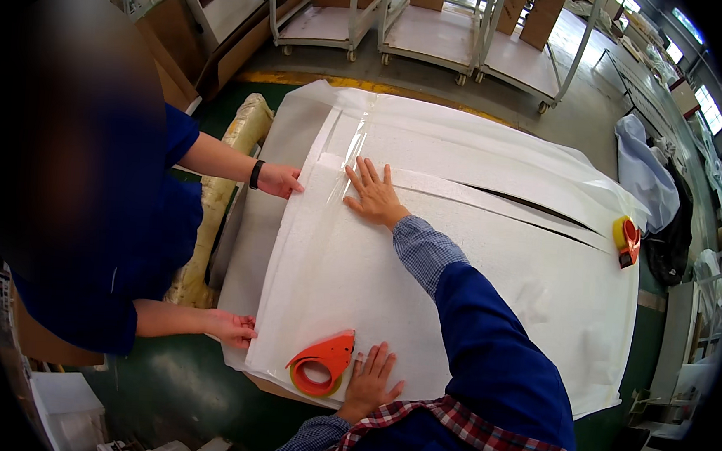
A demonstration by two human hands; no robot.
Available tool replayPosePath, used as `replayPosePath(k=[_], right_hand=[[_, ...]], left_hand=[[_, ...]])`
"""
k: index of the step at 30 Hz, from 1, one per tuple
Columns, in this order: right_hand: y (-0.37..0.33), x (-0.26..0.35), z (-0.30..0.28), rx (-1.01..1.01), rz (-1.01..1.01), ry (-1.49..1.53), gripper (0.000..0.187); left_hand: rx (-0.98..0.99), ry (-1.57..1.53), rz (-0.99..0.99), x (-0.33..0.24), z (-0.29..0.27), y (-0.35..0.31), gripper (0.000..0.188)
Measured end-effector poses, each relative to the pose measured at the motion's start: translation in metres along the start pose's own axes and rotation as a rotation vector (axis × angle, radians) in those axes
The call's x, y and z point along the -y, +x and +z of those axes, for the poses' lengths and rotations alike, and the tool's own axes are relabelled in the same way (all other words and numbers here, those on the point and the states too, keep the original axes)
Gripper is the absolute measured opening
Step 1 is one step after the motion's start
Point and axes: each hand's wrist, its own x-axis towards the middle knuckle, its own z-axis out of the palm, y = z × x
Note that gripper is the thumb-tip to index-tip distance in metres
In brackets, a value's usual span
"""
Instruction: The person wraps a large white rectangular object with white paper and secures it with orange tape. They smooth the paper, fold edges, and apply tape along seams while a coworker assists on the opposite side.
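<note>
A large white foam sheet (456, 289) lies in front of me, with white strips and dark gaps along its far side. My right hand (375, 195) rests flat on it with fingers spread, beside a clear tape strip (355, 142) near the left end. Close to the near edge, my left hand (372, 383) also lies flat, fingers stretched out, holding nothing. Just left of it sits an orange tape dispenser (324, 360). A co-worker on the left holds the sheet's left edge with one hand (281, 179) and has the other hand (235, 329) at its near-left corner.
A second red tape dispenser (629, 242) with a yellow roll lies at the right edge. Behind stand wheeled carts (430, 44). A yellowish wrapped roll (247, 123) is at the left, beside the co-worker. Grey-blue sheeting (641, 172) hangs at the far right.
</note>
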Motion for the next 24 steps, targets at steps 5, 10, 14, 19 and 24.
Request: replayPosePath(k=[5, 10, 14, 19, 24], right_hand=[[-0.002, 0.004, -0.009, -0.006, -0.09, 0.028, 0.064], [-0.001, 0.0, -0.005, 0.019, -0.155, 0.05, 0.062], [0.002, -0.004, -0.001, -0.042, -0.209, 0.027, 0.058], [0.023, -0.002, -0.022, 0.108, -0.104, 0.347, 0.047], [0.04, 0.024, -0.016, 0.036, 0.128, 0.358, 0.046]], left_hand=[[0.016, -0.001, -0.001, 0.0, -0.003, 0.0, 0.058], [0.006, 0.013, 0.0, -0.001, -0.003, -0.001, 0.058], [0.009, 0.014, 0.003, -0.002, -0.003, 0.0, 0.058], [0.002, 0.018, -0.001, 0.001, 0.001, -0.001, 0.059], [0.026, 0.015, -0.016, 0.003, 0.005, -0.002, 0.06]])
